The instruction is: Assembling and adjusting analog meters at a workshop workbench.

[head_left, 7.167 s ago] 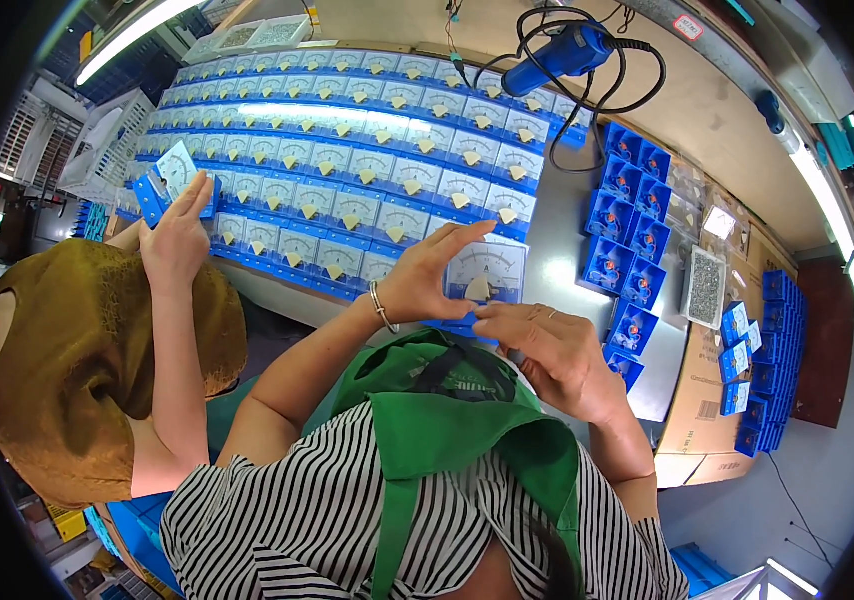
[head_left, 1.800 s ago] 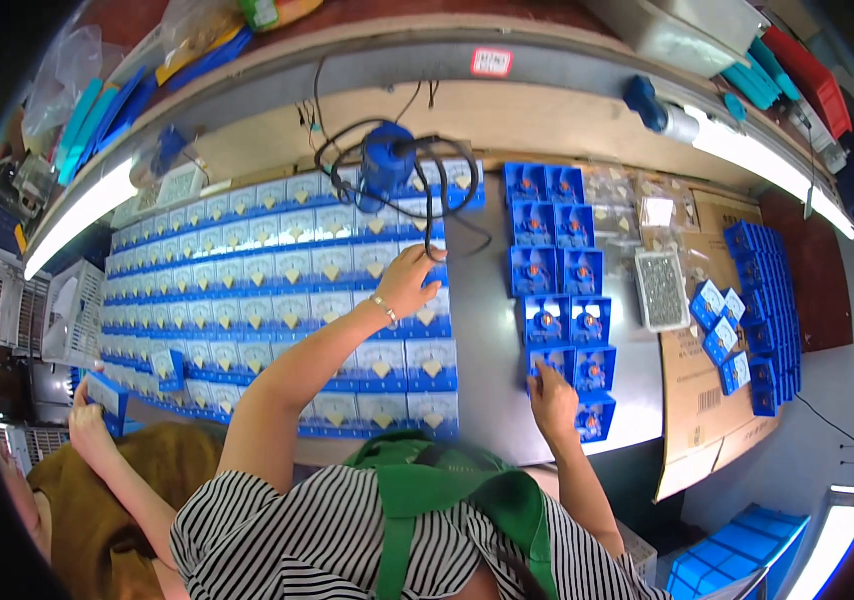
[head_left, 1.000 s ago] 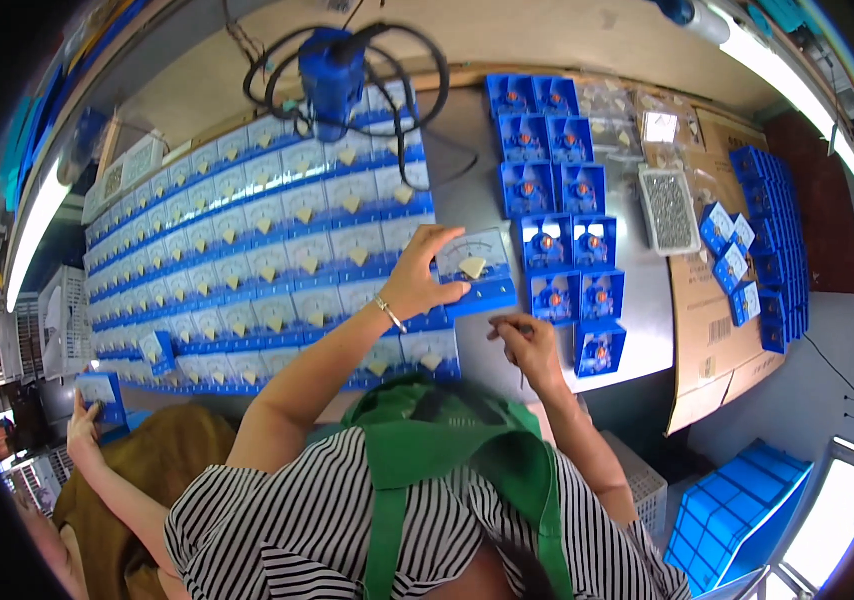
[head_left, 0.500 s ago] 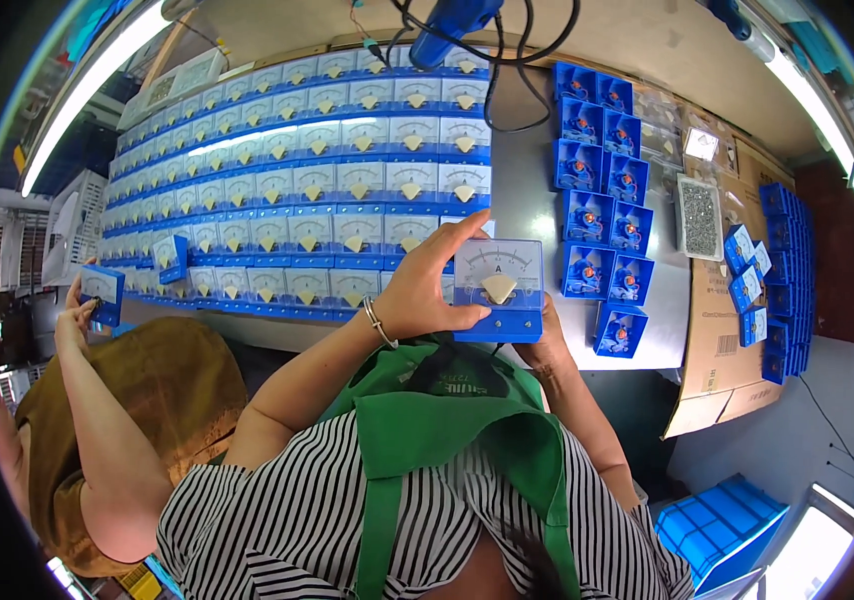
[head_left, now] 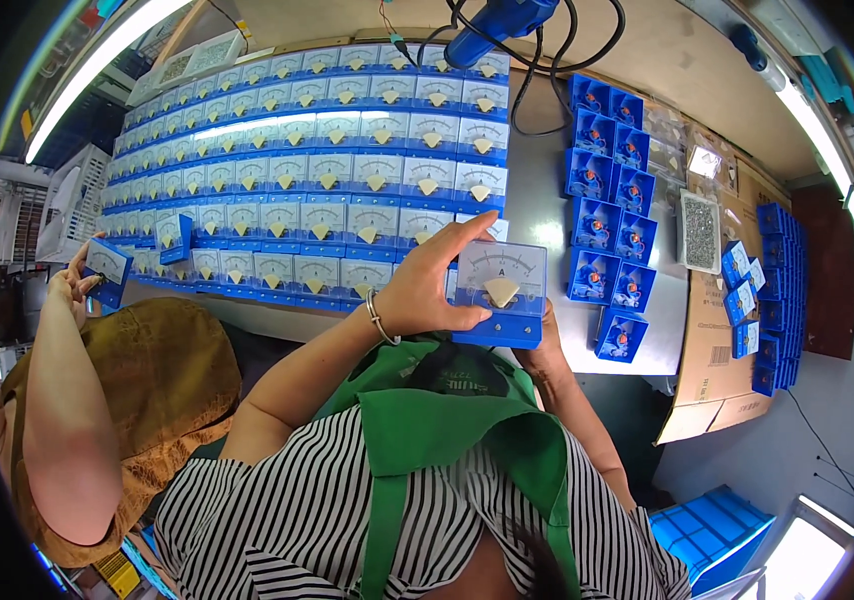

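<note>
In front of my chest I hold up an ammeter [head_left: 500, 292], a blue box with a clear front, a white dial and a cream fan-shaped piece. My left hand [head_left: 437, 283], with a bracelet at the wrist, grips its left side, thumb on the front edge. My right hand [head_left: 541, 340] closes on its lower right side, its fingers mostly hidden behind the box. Rows of similar meters [head_left: 329, 176] stand on the bench beyond and to the left. One meter [head_left: 174, 238] sits askew on the near rows.
Right of the rows stand open blue housings [head_left: 592, 225] with red parts inside. A tray of small metal parts [head_left: 699, 232], cardboard [head_left: 712, 370] and stacked blue cases [head_left: 775, 290] lie farther right. A blue power tool [head_left: 499, 32] hangs above. At left, a co-worker's hand [head_left: 77, 280] holds another meter.
The bench has shifted slightly in view. My hands keep hold of the ammeter, which looks slightly more face-on. The co-worker's hand and meter have risen a little in the picture.
</note>
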A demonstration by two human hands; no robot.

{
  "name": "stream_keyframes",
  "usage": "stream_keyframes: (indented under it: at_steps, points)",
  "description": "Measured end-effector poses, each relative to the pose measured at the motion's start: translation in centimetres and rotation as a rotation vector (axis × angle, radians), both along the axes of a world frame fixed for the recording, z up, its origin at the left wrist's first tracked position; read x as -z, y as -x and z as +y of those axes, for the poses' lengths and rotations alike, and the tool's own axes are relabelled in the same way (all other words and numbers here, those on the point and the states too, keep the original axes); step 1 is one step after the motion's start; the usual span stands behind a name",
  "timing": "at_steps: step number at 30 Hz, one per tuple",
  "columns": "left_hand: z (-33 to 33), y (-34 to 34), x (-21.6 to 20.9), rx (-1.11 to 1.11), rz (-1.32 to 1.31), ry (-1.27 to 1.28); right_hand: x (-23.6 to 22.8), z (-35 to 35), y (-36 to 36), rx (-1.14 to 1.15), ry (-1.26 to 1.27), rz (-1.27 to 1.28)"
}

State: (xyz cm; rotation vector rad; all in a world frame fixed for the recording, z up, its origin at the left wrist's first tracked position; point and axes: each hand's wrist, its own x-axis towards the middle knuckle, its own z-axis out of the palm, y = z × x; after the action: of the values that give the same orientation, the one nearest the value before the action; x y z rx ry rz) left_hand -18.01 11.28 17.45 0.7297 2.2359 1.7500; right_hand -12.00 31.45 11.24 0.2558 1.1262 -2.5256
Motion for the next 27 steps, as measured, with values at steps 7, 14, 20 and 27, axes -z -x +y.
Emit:
stream_keyframes:
  at_steps: [7, 14, 20, 27]
  points:
    - [-0.1, 0.1, -0.3, -0.008, 0.006, 0.008, 0.9, 0.3, 0.3, -0.046, -0.023, 0.038]
    - [-0.4, 0.4, 0.1, -0.033, -0.007, 0.009, -0.1, 3.6, 1.7, -0.079, -0.577, 0.168]
    - [-0.2, 0.2, 0.3, -0.056, 0.016, 0.01, -1.8, 4.6, 2.2, -0.257, -0.69, 0.139]
    - [0.2, -0.3, 0.1, -0.014, -0.093, -0.073, 0.5, 2.0, 1.4, -0.133, -0.176, 0.185]
